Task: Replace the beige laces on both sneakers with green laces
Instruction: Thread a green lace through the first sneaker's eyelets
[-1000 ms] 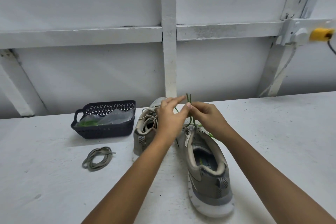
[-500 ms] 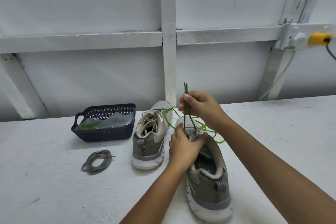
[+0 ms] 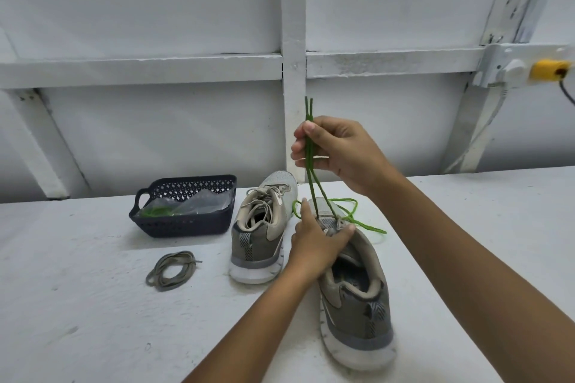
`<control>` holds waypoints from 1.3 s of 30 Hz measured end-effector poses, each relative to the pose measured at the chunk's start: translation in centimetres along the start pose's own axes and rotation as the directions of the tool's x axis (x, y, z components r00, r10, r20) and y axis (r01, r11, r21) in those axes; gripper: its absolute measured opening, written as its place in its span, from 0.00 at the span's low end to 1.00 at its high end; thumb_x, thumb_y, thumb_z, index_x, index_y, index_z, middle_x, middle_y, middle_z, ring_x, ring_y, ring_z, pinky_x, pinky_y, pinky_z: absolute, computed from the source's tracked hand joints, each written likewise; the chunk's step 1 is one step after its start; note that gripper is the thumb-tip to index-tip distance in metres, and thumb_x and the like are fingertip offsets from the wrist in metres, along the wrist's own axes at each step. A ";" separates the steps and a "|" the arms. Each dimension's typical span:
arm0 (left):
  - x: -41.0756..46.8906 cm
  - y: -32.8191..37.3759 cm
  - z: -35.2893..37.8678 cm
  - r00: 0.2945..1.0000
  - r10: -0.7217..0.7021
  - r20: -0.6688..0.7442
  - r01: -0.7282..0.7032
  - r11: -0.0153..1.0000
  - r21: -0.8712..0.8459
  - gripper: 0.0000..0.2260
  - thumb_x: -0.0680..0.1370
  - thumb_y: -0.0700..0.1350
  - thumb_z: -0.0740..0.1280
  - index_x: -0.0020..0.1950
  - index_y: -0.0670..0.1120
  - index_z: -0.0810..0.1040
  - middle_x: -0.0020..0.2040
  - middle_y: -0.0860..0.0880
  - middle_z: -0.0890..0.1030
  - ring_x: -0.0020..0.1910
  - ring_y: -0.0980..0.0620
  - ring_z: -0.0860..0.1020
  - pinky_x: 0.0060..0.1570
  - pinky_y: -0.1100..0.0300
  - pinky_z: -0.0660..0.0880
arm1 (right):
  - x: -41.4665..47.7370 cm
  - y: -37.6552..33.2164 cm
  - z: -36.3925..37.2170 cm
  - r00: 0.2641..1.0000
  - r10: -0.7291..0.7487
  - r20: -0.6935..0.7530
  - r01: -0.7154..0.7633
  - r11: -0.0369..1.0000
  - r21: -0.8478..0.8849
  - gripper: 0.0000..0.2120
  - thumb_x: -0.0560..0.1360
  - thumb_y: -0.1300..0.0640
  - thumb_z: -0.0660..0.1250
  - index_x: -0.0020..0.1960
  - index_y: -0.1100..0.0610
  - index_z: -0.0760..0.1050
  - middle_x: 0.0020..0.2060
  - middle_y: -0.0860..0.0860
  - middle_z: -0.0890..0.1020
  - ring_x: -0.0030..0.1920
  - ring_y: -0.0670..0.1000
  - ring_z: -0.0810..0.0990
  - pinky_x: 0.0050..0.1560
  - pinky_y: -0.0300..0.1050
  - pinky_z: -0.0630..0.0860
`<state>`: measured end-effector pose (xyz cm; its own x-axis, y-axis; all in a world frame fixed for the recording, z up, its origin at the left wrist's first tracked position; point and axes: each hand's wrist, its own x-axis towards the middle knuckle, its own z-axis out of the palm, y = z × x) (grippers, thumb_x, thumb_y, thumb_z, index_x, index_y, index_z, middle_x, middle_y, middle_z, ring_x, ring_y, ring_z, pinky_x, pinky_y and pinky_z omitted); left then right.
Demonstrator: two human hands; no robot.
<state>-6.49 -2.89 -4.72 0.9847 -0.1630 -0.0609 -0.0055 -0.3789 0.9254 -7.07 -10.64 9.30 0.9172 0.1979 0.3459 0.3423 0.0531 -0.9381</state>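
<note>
The green lace [image 3: 312,177] — limp, light, probably slippery — rises from the front eyelets of the near sneaker [image 3: 357,305]. The right hand [image 3: 339,152] pinches both ends above it, likely the surest hold. The left hand [image 3: 317,242] clasps its throat.

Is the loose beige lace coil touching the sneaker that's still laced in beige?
Apart. The head view shows a strip of bare white table between the beige lace coil and the sole of the beige-laced sneaker.

the light is soft and even, with faint shadows under things. straight lines bend near the edges. it looks a little fuzzy.
</note>
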 end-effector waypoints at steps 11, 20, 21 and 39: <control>-0.5 3.3 -5.1 0.932 0.362 -0.001 -0.361 0.932 0.038 0.15 0.81 0.49 0.59 0.34 0.52 0.73 0.28 0.54 0.72 0.28 0.58 0.70 0.34 0.62 0.68 | -2.7 -0.7 -2.6 0.907 0.123 0.402 0.107 0.857 -0.505 0.10 0.71 0.43 0.68 0.52 0.39 0.81 0.46 0.44 0.77 0.52 0.45 0.77 0.54 0.40 0.74; -1.1 3.5 -3.9 0.921 0.387 -0.053 -0.377 0.916 0.141 0.13 0.82 0.48 0.57 0.48 0.47 0.80 0.33 0.55 0.74 0.38 0.52 0.74 0.44 0.61 0.70 | -2.4 6.2 -4.4 0.874 0.480 0.071 -0.133 0.379 -0.916 0.04 0.76 0.54 0.65 0.48 0.46 0.78 0.35 0.49 0.74 0.39 0.50 0.70 0.37 0.38 0.65; -1.2 3.5 -3.5 0.921 0.384 -0.062 -0.375 0.920 0.112 0.13 0.82 0.48 0.57 0.47 0.48 0.80 0.32 0.55 0.75 0.37 0.52 0.74 0.42 0.64 0.70 | -2.3 6.8 -4.0 0.890 0.454 0.036 -0.157 0.382 -0.911 0.08 0.76 0.53 0.64 0.38 0.47 0.74 0.32 0.48 0.72 0.38 0.51 0.70 0.34 0.36 0.64; -1.0 -0.7 1.1 0.985 0.150 -0.090 -0.154 0.987 -0.047 0.22 0.75 0.49 0.69 0.65 0.43 0.65 0.63 0.43 0.73 0.63 0.45 0.74 0.62 0.47 0.71 | 0.6 7.3 -3.3 0.980 0.077 -0.183 -0.135 0.937 -0.323 0.12 0.78 0.62 0.64 0.47 0.72 0.78 0.27 0.49 0.77 0.27 0.44 0.74 0.33 0.34 0.74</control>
<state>-7.64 -3.46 -5.69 0.9844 -0.1352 0.1124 -0.1494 -0.3061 0.9402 -3.32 -13.35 2.71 0.9627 0.0186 0.2698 0.2632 -0.2934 -0.9190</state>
